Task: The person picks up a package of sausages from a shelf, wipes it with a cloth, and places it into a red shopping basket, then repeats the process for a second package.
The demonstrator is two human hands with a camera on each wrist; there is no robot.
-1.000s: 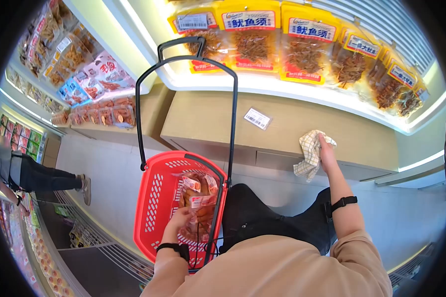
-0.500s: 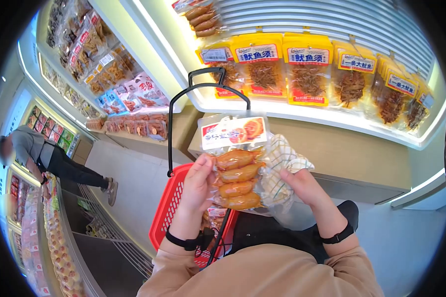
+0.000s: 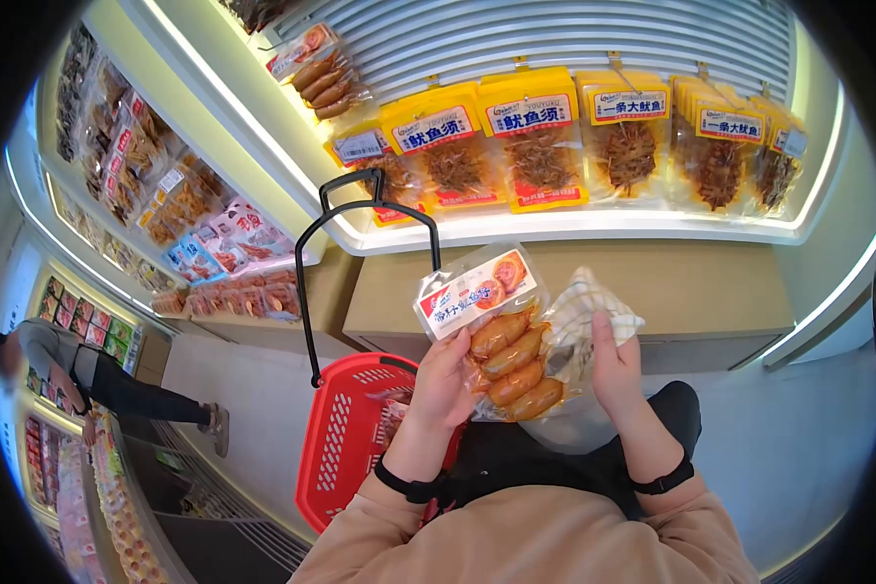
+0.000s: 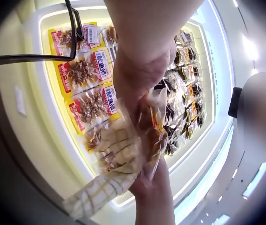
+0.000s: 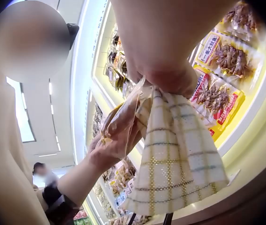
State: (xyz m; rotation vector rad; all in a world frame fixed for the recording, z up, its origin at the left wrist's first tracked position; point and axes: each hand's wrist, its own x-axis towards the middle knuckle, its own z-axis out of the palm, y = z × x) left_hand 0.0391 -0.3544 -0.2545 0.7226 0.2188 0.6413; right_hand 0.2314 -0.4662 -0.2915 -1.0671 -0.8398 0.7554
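My left hand [image 3: 445, 380] grips the left edge of a clear packet of orange-brown sausages [image 3: 501, 343] with a red and white label, held up in front of my chest. My right hand [image 3: 614, 365] holds a checked cloth [image 3: 586, 313] against the packet's right side. In the left wrist view the packet [image 4: 154, 124] and the cloth [image 4: 107, 178] sit between both hands. The right wrist view shows the cloth [image 5: 172, 164] hanging below my right hand and the packet [image 5: 121, 122] beside it.
A red shopping basket [image 3: 346, 443] with a raised black handle [image 3: 360, 234] stands by my left leg. Yellow packets of dried squid [image 3: 535, 136] hang on the lit shelf ahead, above a beige ledge [image 3: 711, 292]. Another person [image 3: 78, 375] stands far left in the aisle.
My left hand lifted the sausage packet out of the basket up to chest height. My right hand came off the ledge with the cloth and met the packet's right side.
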